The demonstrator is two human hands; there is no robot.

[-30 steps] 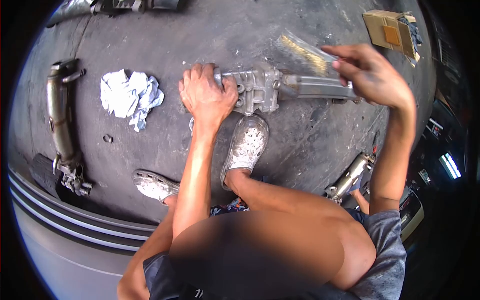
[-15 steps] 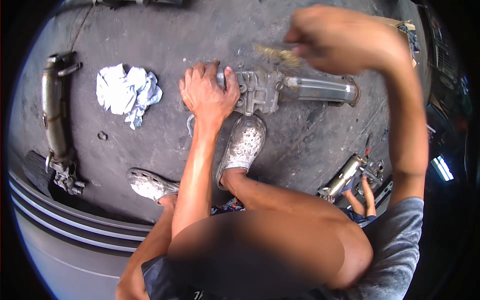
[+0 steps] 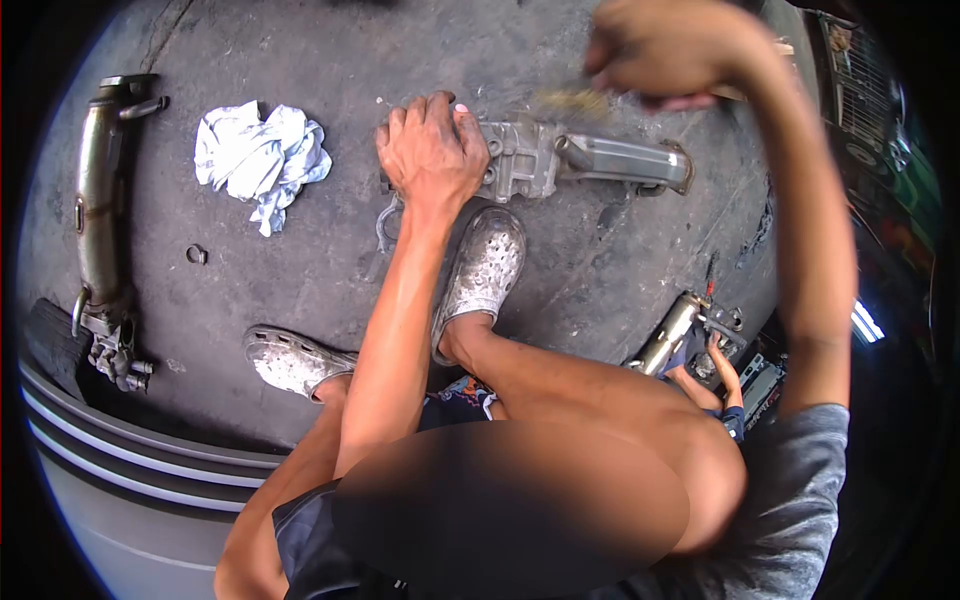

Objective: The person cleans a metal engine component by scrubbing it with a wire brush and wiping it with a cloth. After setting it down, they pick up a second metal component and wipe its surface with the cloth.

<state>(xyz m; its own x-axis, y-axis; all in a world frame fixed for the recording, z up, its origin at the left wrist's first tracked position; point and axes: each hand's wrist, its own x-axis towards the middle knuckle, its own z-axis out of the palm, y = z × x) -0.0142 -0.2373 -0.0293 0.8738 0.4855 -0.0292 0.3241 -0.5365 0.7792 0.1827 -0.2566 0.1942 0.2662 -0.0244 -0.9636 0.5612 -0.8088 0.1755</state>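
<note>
head view: the left hand lies over one end of the metal part, its fingers bent; whether they grip, i cannot tell. the part stretches along the floor, right of those fingers. the right hand has its fingers curled round a brush that shows, blurred, left of the fingertips. to their right shows a sliver of box, its contents hidden.
</note>
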